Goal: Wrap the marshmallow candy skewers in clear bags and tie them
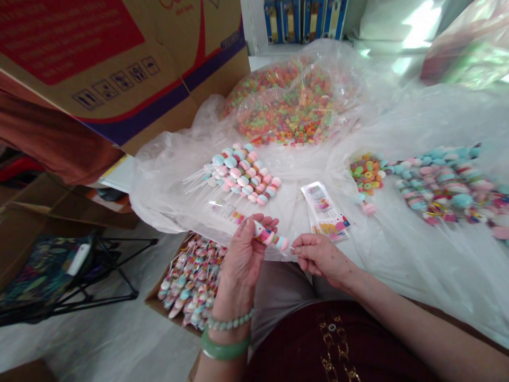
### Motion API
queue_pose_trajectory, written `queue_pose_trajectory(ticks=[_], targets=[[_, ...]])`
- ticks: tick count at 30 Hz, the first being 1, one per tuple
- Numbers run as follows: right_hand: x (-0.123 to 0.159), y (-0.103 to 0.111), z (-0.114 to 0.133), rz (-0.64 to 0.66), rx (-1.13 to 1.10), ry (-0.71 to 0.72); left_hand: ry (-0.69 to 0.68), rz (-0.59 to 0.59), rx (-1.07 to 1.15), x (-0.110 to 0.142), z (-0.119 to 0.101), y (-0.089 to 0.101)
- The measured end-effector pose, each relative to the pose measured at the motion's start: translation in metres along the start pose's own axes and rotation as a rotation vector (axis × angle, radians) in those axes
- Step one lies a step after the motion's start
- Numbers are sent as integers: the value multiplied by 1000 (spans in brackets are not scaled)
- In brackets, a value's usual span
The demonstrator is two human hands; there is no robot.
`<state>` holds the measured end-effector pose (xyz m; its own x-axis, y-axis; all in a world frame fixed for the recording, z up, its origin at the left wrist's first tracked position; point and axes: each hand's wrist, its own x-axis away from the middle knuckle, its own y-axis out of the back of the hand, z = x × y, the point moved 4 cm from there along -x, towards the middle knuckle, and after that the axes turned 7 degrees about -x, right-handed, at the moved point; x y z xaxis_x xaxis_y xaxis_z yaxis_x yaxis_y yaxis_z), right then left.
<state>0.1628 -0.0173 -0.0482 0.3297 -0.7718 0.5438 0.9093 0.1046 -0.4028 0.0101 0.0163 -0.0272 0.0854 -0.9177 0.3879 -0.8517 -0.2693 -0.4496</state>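
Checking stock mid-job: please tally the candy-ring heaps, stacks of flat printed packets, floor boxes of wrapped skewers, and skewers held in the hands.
Large candy-ring heap: 1
Small candy-ring heap: 1
Packet stack: 1
Box of wrapped skewers: 1
Skewer between left hand and right hand: 1
Total: 5

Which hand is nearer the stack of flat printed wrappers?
Right. The right hand is just below the wrapper stack in the picture; the left hand is farther off, down and to its left, gripping a partly wrapped candy skewer.
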Motion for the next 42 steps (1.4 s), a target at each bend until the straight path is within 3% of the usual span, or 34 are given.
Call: queue_pose_trajectory(ticks=[5, 12, 17, 19, 24, 26, 30, 32, 36, 42], targets=[[0, -7, -2, -52, 64, 27, -78, -59, 32, 3, 11, -6], [2, -1, 3, -36, -6, 34, 174, -153, 134, 5, 9, 3], [-1, 2, 3, -65, 47, 12, 61, -164, 33, 7, 10, 8], [-2, 0, 3, -94, 148, 67, 5, -138, -17, 8, 12, 4], [-1, -8, 7, -120, 496, 363, -29, -108, -44, 11, 21, -11], [-1, -9, 4, -88, 441, 337, 0, -88, -24, 12, 24, -14], [0, -9, 0, 54, 37, 125, 153, 12, 12, 10, 17, -11], [2, -9, 3, 95, -84, 85, 168, 91, 44, 6, 3, -9], [6, -5, 13, 100, -123, 55, 96, 196, 131, -3, -29, -15], [8, 1, 26, 96, -184, 46, 117, -27, 167, -26, -40, -36]])
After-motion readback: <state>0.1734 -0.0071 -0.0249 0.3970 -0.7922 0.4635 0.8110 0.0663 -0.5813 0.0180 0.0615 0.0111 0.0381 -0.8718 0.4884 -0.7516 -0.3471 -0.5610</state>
